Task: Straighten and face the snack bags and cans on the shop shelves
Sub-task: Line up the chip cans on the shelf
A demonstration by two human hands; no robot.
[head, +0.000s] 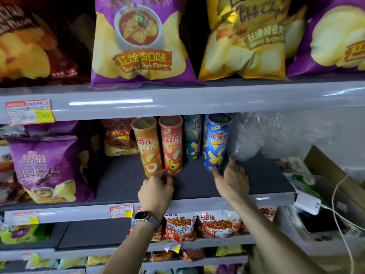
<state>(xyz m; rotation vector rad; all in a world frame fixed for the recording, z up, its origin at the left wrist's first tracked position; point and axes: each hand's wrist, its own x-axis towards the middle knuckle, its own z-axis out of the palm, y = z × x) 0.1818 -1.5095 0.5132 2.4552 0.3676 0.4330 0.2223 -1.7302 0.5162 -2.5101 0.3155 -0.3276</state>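
While the right hand (233, 180) pinches the foot of the blue can (216, 143) between thumb and forefinger, that can stands on end on the middle shelf (197, 184), label facing out. The left hand (156, 191) has curled fingers at the feet of the orange can (148, 147) and red can (172, 145), both upright, labels outward; whether they grip either I cannot tell.

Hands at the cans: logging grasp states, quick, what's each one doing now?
Left hand: fingers curled at the orange can base; grip cannot be told.
Right hand: holds the blue can near its base.
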